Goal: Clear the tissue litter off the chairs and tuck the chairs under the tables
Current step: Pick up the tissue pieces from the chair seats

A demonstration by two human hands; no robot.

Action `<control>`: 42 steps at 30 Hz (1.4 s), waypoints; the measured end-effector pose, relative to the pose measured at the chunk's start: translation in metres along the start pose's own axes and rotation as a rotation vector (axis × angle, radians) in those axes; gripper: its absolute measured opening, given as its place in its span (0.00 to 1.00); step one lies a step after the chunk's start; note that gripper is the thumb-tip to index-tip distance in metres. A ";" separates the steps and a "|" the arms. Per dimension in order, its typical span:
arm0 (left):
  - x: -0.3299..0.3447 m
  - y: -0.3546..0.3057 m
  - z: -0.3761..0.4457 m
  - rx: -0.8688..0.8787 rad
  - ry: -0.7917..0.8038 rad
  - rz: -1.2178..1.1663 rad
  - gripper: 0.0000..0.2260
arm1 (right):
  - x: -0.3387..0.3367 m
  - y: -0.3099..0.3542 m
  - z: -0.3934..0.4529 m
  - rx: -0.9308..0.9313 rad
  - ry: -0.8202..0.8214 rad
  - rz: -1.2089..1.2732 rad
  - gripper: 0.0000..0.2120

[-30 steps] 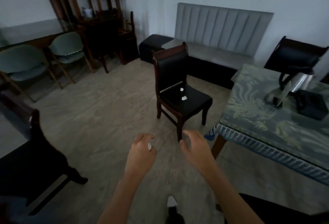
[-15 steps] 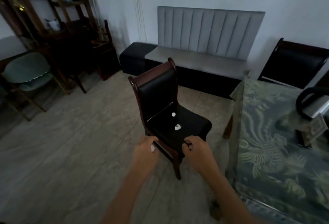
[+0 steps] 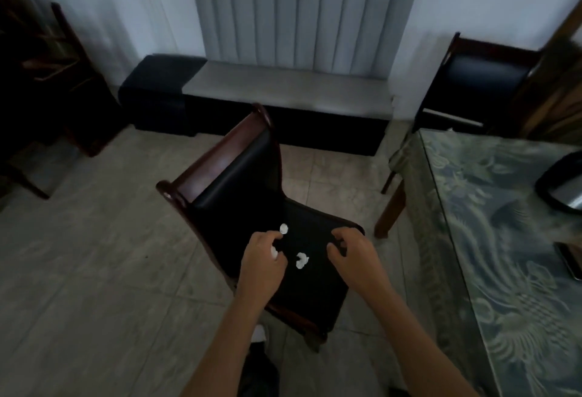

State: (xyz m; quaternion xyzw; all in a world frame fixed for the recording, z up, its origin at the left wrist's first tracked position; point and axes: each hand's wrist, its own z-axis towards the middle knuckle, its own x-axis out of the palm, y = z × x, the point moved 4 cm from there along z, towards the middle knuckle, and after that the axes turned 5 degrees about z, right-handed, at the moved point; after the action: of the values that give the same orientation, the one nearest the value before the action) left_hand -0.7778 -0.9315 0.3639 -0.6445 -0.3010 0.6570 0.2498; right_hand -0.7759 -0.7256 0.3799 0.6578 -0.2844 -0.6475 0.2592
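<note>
A dark wooden chair with a black padded seat stands just below me, turned away from the table on the right. Two white tissue bits lie on its seat: one at my left fingertips, one between my hands. My left hand hovers over the seat's left part, curled around a small white tissue wad, its fingertips reaching the far bit. My right hand hangs over the seat's right part, fingers bent and apart, holding nothing.
The table wears a green patterned cloth under glass; a dark kettle and a phone sit on it. A second black chair stands behind the table. A grey bench lines the wall; dark furniture fills the left.
I have stepped up to the chair and now look down on its seat. Both hands moved forward from the seat's front edge to over the seat, the left reaching the far tissue bit.
</note>
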 end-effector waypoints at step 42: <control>0.283 0.282 0.173 -0.469 0.158 -0.099 0.21 | 0.333 -0.277 0.175 0.203 0.256 -0.008 0.17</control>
State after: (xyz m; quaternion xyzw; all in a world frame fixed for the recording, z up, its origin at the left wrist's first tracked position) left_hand -0.9464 -0.9376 -0.0376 -0.7185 -0.4561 0.5038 0.1480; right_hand -0.9403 -0.7617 -0.0557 0.7588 -0.3103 -0.5274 0.2230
